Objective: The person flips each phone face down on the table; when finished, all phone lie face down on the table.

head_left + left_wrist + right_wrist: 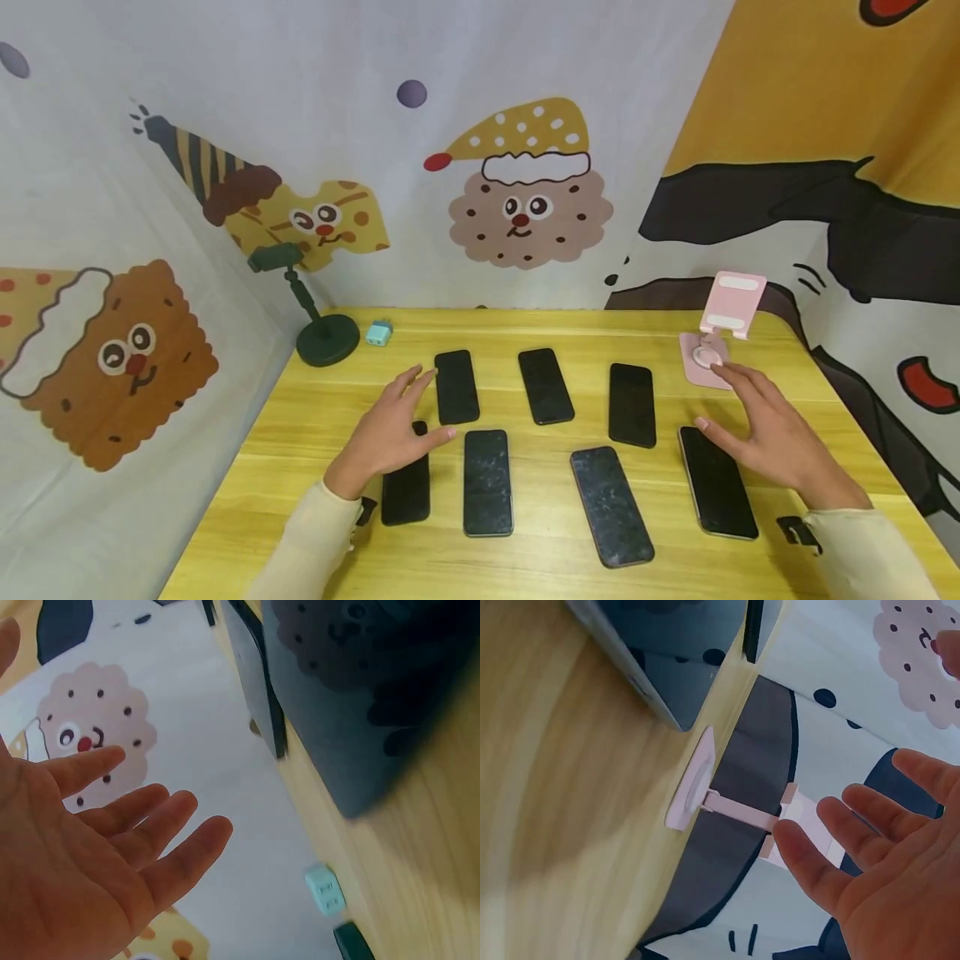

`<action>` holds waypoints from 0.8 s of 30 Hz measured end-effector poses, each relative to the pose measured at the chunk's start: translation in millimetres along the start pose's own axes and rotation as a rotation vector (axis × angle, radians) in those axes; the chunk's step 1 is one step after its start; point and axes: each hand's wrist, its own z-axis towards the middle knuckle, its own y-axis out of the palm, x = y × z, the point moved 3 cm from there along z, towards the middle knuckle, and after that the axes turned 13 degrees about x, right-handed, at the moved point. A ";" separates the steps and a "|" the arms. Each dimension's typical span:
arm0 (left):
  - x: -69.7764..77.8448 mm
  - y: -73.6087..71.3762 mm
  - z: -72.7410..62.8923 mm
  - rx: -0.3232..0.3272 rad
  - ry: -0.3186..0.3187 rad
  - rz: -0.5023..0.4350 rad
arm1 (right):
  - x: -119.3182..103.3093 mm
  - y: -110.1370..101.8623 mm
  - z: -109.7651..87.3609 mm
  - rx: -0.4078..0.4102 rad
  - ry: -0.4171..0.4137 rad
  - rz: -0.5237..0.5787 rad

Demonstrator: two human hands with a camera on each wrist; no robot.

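My left hand (392, 433) hovers with spread fingers above a dark smartphone (406, 487) at the front left, covering part of it. In the left wrist view the left hand (112, 855) holds nothing. On the other side my right hand (776, 429) hangs over another smartphone (718, 483), its fingers extended and nothing in them. Between the hands lie more phones, screens up: a smudged phone (487, 483), a larger smudged phone (612, 507), and a back row of a left phone (457, 387), a middle phone (546, 386) and a right phone (632, 405).
A pink phone stand (733, 302) is at the back right, beyond the right hand. At the back left are a dark green stand (327, 340) and a light blue charger plug (378, 333). Behind the wooden table (525, 542) hangs a cartoon-printed cloth (337, 100).
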 end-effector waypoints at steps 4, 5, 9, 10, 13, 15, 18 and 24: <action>12.4 10.9 5.3 -0.017 -0.005 -0.062 | 1.3 2.4 -3.2 0.015 0.000 0.055; 15.7 13.5 6.4 -0.017 -0.003 -0.080 | 1.5 3.0 -3.8 0.018 -0.002 0.072; 29.4 23.7 11.4 -0.016 0.022 -0.151 | 1.9 4.6 -5.0 0.031 -0.002 0.136; 33.3 25.8 12.5 -0.018 0.031 -0.168 | 2.2 5.2 -5.2 0.036 0.001 0.144; 43.9 33.5 16.6 -0.033 0.057 -0.222 | 3.3 6.8 -6.1 0.032 0.030 0.168; 50.5 39.0 18.8 -0.049 0.075 -0.252 | 4.6 7.9 -7.8 0.030 0.050 0.177; 59.6 48.1 21.9 -0.066 0.111 -0.285 | 6.4 9.6 -11.0 0.028 0.067 0.201; 77.7 63.9 25.8 -0.100 0.170 -0.282 | 8.1 13.6 -17.2 0.039 0.071 0.257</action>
